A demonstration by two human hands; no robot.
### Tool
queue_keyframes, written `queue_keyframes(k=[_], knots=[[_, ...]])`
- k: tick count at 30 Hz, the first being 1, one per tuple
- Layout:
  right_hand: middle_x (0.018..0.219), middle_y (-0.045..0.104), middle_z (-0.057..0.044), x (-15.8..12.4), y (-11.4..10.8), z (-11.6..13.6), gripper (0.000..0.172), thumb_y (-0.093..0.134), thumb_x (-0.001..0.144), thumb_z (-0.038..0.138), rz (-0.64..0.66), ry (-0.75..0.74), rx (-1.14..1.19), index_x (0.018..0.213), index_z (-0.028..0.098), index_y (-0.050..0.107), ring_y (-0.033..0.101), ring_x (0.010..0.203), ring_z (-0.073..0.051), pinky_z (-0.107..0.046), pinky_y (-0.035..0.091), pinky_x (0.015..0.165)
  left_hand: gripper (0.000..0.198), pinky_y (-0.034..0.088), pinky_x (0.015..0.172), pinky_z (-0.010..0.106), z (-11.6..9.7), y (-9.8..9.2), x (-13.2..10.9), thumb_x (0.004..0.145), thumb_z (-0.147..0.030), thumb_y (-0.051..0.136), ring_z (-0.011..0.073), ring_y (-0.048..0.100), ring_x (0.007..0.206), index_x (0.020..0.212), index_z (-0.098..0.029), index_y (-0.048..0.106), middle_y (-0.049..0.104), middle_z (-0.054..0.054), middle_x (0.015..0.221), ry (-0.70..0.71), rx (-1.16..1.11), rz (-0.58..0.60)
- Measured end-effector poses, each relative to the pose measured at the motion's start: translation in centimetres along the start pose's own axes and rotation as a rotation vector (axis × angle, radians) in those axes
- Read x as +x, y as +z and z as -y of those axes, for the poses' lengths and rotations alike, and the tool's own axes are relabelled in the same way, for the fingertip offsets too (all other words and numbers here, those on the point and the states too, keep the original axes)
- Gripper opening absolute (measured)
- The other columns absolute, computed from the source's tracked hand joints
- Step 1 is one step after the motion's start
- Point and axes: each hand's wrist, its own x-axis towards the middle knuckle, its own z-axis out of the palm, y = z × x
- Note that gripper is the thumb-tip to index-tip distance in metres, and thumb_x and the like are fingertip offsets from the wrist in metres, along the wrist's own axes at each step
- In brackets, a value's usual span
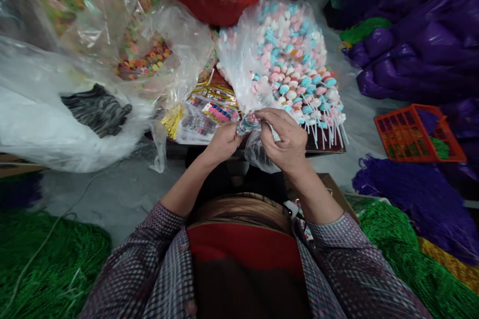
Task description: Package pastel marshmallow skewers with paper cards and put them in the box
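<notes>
At the near edge of the counter [329, 145], both hands are meeting over a small wrapped candy [247, 123]; the left hand [223, 142] is curling closed around its lower end; the right hand [286, 135] is pinching clear plastic wrap [262, 152] against it, fingers bent; the lollipop bag [284, 55] is lying just behind.

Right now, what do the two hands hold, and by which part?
Both hands, left hand and right hand, pinch a small wrapped patterned candy by its ends.
</notes>
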Motion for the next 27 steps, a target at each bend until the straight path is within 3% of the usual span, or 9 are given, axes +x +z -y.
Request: queue_keyframes(k=[10,15,18,20,27], knots=[[0.109,0.08,-0.008,-0.6,0.1,0.8,0.038,0.05,0.091,0.002,-0.039,0.033,0.053,0.113,0.022,0.074,0.077,0.102,-0.019,-0.036,0.065,0.09,0.036,0.046,0.069,0.031,0.0,-1.1,0.3,0.103,-0.043,0.044,0.0181,0.06,0.071,0.078,-0.021,0.058,0.068,0.004,0.076,0.01,0.029,-0.025],[0.118,0.079,-0.004,-1.0,0.1,0.0,0.033,0.054,0.098,0.022,-0.082,0.317,0.279,0.125,0.029,0.072,0.075,0.111,-0.02,-0.045,0.061,0.103,0.045,0.042,0.058,0.027,-1.3,-1.4,0.7,0.103,-0.053,0.043,0.0136,0.055,0.058,0.072,-0.021,0.052,0.06,0.0,0.062,-0.021,-0.076,0.003],[0.136,0.072,-0.004,-1.4,1.1,-0.4,0.045,0.063,0.096,0.042,-0.051,0.513,0.556,0.14,0.033,0.062,0.069,0.125,-0.022,-0.047,0.056,0.11,0.046,0.04,0.054,0.026,-2.1,-0.9,0.7,0.102,-0.054,0.044,0.0122,0.051,0.053,0.07,-0.021,0.05,0.056,-0.002,0.059,-0.099,-0.149,-0.011],[0.139,0.071,-0.004,-1.8,1.9,-0.3,0.049,0.066,0.093,0.05,-0.008,0.599,0.68,0.139,0.033,0.062,0.068,0.127,-0.022,-0.047,0.056,0.111,0.041,0.039,0.054,0.026,-2.6,-0.6,0.6,0.101,-0.048,0.046,0.0127,0.052,0.055,0.069,-0.022,0.049,0.056,-0.002,0.059,-0.13,-0.169,-0.007],[0.12,0.078,-0.006,-2.3,3.3,0.4,0.033,0.06,0.098,0.039,-0.013,0.591,0.662,0.129,0.028,0.068,0.075,0.106,-0.019,-0.041,0.062,0.096,0.029,0.038,0.056,0.026,-3.3,0.3,0.2,0.093,-0.032,0.049,0.0119,0.048,0.055,0.066,-0.021,0.046,0.052,-0.002,0.058,-0.202,-0.218,0.032]])
